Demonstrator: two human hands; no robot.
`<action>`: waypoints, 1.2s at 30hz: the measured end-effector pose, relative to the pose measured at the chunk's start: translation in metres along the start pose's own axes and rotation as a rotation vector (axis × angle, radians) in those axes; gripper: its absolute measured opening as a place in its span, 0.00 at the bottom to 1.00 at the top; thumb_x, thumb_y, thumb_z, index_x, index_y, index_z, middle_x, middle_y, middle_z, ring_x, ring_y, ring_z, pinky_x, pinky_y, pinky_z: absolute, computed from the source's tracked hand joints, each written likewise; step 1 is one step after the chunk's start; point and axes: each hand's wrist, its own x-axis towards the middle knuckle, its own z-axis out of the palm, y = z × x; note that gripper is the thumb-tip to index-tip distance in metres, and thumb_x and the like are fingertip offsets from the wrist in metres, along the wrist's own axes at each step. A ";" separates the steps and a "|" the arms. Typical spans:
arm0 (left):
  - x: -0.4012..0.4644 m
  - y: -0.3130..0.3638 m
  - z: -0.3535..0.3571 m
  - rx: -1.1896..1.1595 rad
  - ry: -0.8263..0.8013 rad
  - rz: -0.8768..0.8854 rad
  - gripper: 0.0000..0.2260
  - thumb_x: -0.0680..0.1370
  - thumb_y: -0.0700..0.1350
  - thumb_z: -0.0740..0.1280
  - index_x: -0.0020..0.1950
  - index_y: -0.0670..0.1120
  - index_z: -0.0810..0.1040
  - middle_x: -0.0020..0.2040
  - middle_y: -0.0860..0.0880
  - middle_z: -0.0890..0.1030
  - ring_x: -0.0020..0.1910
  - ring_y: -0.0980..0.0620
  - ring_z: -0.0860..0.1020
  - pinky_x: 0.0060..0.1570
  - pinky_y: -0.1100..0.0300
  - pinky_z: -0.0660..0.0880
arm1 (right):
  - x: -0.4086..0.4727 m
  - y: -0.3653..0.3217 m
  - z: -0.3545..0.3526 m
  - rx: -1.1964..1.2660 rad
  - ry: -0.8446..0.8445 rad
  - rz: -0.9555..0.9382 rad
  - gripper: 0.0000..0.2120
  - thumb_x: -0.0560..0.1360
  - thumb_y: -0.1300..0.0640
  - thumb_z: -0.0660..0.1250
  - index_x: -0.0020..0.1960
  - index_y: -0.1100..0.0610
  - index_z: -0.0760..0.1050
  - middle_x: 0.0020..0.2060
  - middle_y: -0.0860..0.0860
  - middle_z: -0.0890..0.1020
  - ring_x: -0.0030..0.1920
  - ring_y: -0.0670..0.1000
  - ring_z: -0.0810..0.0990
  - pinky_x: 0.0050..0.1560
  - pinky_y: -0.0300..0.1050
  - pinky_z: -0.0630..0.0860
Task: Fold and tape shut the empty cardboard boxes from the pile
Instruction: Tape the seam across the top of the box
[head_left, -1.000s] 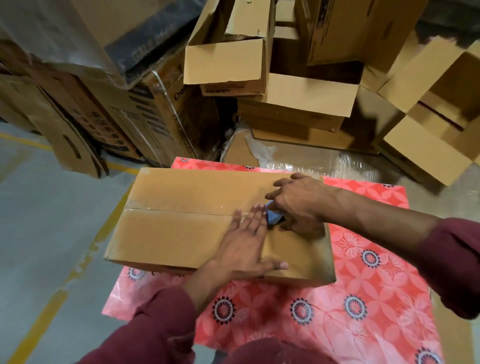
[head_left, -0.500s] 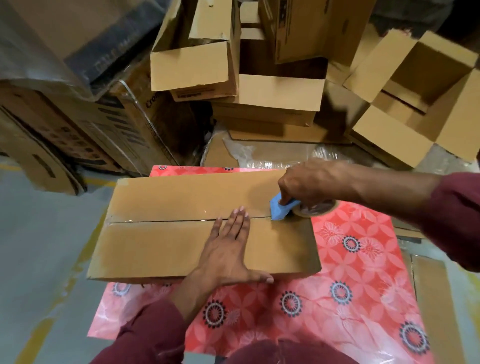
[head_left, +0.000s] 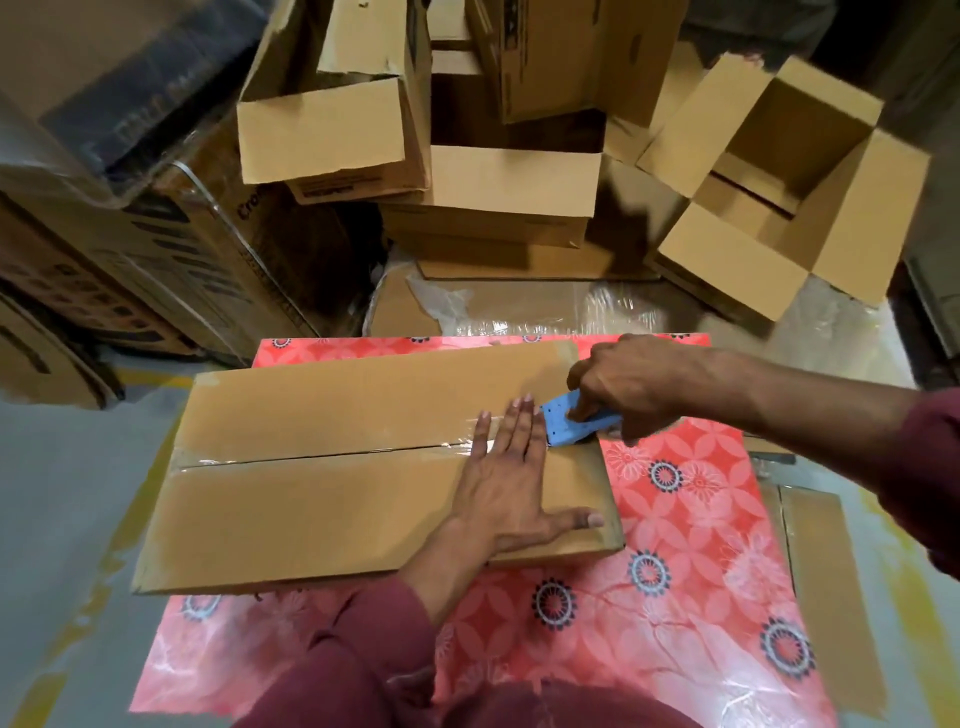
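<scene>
A closed brown cardboard box (head_left: 322, 467) lies flat on a red flowered table cover (head_left: 675, 561). Clear tape runs along its middle seam. My left hand (head_left: 511, 480) lies flat on the box top near the right end, fingers straight across the taped seam. My right hand (head_left: 621, 387) grips a blue tape dispenser (head_left: 569, 423) at the box's right edge, just past my left fingertips. The tape roll itself is hidden under my right hand.
A pile of open and flattened cardboard boxes (head_left: 483, 182) fills the back. An open box (head_left: 779, 192) lies at the back right. Plastic wrap (head_left: 545, 306) covers cardboard behind the table. A cardboard strip (head_left: 826, 587) lies right of the table. Grey floor with yellow lines is on the left.
My right hand has drawn the tape dispenser rightwards along the seam to the box's right edge. My left hand followed to the right, staying flat on the taped seam.
</scene>
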 end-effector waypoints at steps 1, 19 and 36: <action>-0.001 -0.001 0.003 0.012 0.004 -0.001 0.64 0.66 0.87 0.46 0.84 0.41 0.37 0.84 0.43 0.34 0.83 0.48 0.33 0.80 0.39 0.37 | -0.002 -0.001 0.003 0.018 0.007 0.000 0.30 0.70 0.44 0.76 0.71 0.37 0.74 0.66 0.45 0.76 0.58 0.55 0.79 0.49 0.50 0.79; -0.008 -0.016 0.010 0.029 -0.021 0.010 0.64 0.65 0.88 0.47 0.84 0.44 0.36 0.83 0.47 0.32 0.82 0.50 0.32 0.81 0.43 0.37 | -0.046 0.052 0.062 0.244 -0.018 0.068 0.26 0.75 0.43 0.69 0.71 0.27 0.69 0.56 0.46 0.79 0.54 0.55 0.82 0.45 0.52 0.80; 0.037 0.039 -0.010 0.130 -0.015 0.244 0.58 0.67 0.84 0.38 0.86 0.46 0.48 0.86 0.49 0.43 0.84 0.51 0.42 0.81 0.39 0.43 | -0.043 0.030 0.091 0.279 0.030 0.140 0.25 0.74 0.49 0.71 0.69 0.31 0.75 0.58 0.44 0.79 0.58 0.54 0.80 0.50 0.50 0.77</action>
